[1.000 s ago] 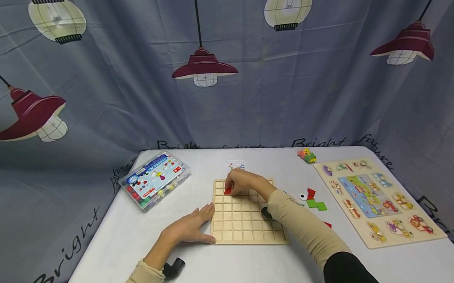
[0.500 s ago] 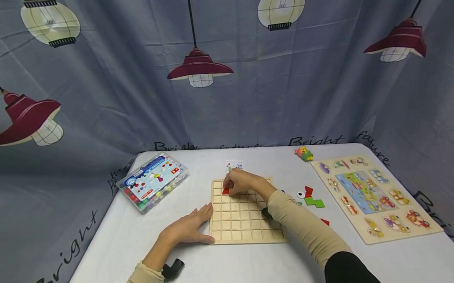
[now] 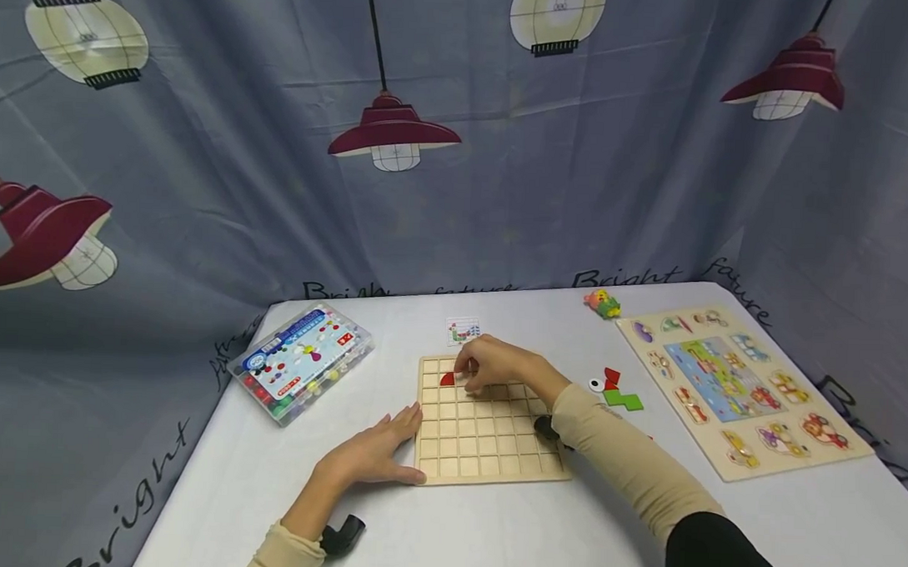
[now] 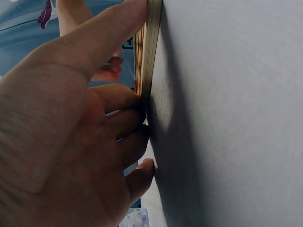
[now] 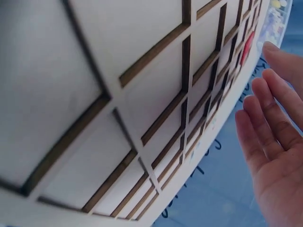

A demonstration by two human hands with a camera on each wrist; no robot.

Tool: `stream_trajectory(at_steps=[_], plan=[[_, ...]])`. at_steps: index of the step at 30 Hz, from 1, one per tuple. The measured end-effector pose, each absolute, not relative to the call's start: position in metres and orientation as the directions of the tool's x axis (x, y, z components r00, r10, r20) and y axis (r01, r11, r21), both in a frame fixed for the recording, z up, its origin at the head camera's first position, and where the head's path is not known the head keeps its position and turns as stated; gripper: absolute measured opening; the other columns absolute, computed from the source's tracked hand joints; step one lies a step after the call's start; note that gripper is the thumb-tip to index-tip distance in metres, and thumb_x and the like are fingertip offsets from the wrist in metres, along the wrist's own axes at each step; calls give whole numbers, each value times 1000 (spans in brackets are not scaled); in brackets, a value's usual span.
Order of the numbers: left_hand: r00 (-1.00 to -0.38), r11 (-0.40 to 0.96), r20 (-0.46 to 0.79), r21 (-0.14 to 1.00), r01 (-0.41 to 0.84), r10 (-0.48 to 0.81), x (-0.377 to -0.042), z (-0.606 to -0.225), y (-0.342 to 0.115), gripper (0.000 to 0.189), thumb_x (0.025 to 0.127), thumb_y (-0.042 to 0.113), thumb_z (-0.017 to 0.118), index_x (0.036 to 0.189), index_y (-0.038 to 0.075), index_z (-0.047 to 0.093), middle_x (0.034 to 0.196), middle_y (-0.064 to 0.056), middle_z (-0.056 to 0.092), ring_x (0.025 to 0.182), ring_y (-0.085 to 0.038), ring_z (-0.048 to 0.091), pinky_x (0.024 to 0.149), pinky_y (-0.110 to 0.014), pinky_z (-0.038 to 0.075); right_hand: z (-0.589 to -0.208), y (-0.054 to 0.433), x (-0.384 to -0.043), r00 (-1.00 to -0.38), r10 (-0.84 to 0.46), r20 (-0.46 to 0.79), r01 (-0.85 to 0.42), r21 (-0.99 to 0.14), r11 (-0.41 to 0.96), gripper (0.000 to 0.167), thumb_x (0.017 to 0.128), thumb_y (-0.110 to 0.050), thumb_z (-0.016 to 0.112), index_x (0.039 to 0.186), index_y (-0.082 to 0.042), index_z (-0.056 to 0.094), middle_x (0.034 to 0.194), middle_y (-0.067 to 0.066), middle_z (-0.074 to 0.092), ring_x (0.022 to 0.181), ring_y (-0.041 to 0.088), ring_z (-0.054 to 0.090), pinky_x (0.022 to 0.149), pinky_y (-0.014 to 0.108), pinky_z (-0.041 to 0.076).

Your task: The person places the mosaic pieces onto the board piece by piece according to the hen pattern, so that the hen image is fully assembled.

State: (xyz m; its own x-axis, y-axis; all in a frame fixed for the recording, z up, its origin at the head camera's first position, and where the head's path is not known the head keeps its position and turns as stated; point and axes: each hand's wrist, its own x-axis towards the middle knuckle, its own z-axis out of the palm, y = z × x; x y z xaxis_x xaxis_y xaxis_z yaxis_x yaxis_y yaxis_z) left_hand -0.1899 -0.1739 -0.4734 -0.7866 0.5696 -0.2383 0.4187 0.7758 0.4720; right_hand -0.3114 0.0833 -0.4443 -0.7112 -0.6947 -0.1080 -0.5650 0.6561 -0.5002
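Note:
A square wooden grid board (image 3: pixel 478 444) lies flat on the white table. My left hand (image 3: pixel 376 452) rests at its left edge, fingers spread; in the left wrist view the thumb (image 4: pixel 102 35) reaches along the board's side. One red piece with a curved edge (image 3: pixel 447 379) sits in the grid near the far left corner. Just right of it, over the far rows, hovers my right hand (image 3: pixel 492 362). In the right wrist view its fingers (image 5: pixel 272 111) are relaxed, with nothing between them, apart from the red piece (image 5: pixel 247 48).
Loose red pieces (image 3: pixel 612 378), green pieces (image 3: pixel 623 399) and a white ring-like piece (image 3: pixel 596 385) lie right of the board. A small printed card (image 3: pixel 463 330) is behind it. Around stand a clear bead case (image 3: pixel 301 360), a picture puzzle board (image 3: pixel 743 394) and a small colourful toy (image 3: pixel 602 304).
My right hand has let go of the red piece and moved slightly right, uncovering it on the board. The left hand stays at the board's edge. The head view has shifted a little.

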Motion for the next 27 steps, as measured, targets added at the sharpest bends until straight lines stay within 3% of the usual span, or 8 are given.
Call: stream_trajectory(at_steps=[13, 27], plan=[[-797, 781, -242, 484, 395, 554, -191, -475, -174, 104, 77, 56, 74, 153, 3, 27, 163, -12, 19, 151, -29, 19, 124, -48, 19, -437, 127, -296, -751, -658, -56, -543, -515, 664, 30, 80, -17, 79, 108, -7, 73, 102, 5, 71, 84, 13, 60, 73, 25, 52], [-789, 770, -223, 478, 423, 572, -192, -477, -175, 104, 77, 56, 74, 152, 2, 27, 162, -13, 20, 151, -28, 20, 124, -47, 19, -430, 191, -272, -835, -549, -36, -443, -549, 709, 31, 82, -18, 78, 109, -5, 72, 106, 8, 71, 94, 19, 62, 85, 40, 56]])
